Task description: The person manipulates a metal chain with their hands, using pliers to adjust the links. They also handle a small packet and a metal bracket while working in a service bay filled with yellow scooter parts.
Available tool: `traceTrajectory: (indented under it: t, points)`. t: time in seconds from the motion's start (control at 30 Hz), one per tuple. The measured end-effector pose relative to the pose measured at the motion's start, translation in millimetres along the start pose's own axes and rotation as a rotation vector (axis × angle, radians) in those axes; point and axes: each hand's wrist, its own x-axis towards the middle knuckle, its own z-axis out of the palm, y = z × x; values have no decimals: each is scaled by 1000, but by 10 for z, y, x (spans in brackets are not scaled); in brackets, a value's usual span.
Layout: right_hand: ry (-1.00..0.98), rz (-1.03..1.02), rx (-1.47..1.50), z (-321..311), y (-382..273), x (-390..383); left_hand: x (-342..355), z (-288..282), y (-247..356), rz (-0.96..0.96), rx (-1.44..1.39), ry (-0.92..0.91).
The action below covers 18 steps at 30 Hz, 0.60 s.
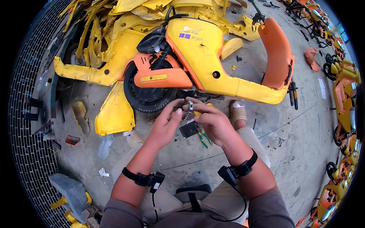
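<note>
A short, shiny length of linked metal, like a piece of chain (189, 109), hangs between my fingertips in front of the scooter. My left hand (169, 121) is closed with its thumb and fingertips at the chain's left side. From the other side, my right hand (210, 118) pinches it with thumb and curled fingers. Just beyond my hands lies a yellow and orange scooter (194, 57) on its side, its black rear wheel (146, 91) to the left. Below my hands, pliers with green and yellow handles (203, 139) rest on the floor beside a dark flat plate (188, 130).
Yellow body panels (127, 22) are heaped behind the scooter. One loose yellow panel (114, 110) lies at left, near a clear plastic bag (106, 146). A grey block (70, 192) stands at lower left. More scooters (344, 102) line the right side.
</note>
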Motion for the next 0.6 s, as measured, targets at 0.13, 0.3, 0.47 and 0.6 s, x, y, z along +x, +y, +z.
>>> traceTrajectory:
  t: [0.13, 0.3, 0.47, 0.6]
  points:
    - [3, -61, -336, 30, 107, -3, 34, -83, 31, -62, -158, 1]
    - [152, -160, -1183, -110, 317, -10, 53, -227, 145, -85, -481, -49]
    - [203, -133, -1261, -74, 286, 25, 20, -205, 145, -110, -127, -27]
    - [284, -276, -1254, -46, 179, 102, -23, -132, 155, -129, -93, -24]
